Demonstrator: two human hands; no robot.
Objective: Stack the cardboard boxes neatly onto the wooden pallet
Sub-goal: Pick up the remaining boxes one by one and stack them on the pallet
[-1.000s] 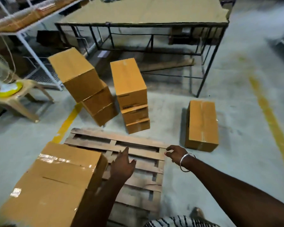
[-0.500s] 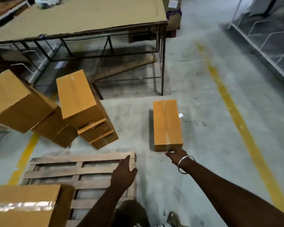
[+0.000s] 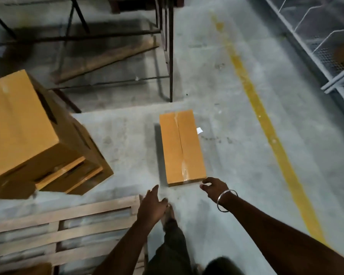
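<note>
A long flat cardboard box (image 3: 182,146) lies on the concrete floor ahead of me, taped along its middle seam. My right hand (image 3: 213,188), a metal bangle on its wrist, hovers at the box's near right corner with fingers loosely curled, holding nothing. My left hand (image 3: 152,208) reaches forward with fingers straight, just short of the box's near left corner. The wooden pallet (image 3: 68,227) lies at the lower left. A stack of cardboard boxes (image 3: 38,139) stands on the floor at the left.
A black metal table frame (image 3: 170,56) stands behind the box, with a wooden plank (image 3: 105,60) under it. A yellow floor line (image 3: 266,126) runs along the right. Grey wire racking (image 3: 330,48) fills the far right. My leg and foot (image 3: 170,225) step between my arms.
I have moved forward and right toward the flat box. Both hands have reached closer to its near end. The pallet and the box stack have slid to the left of view.
</note>
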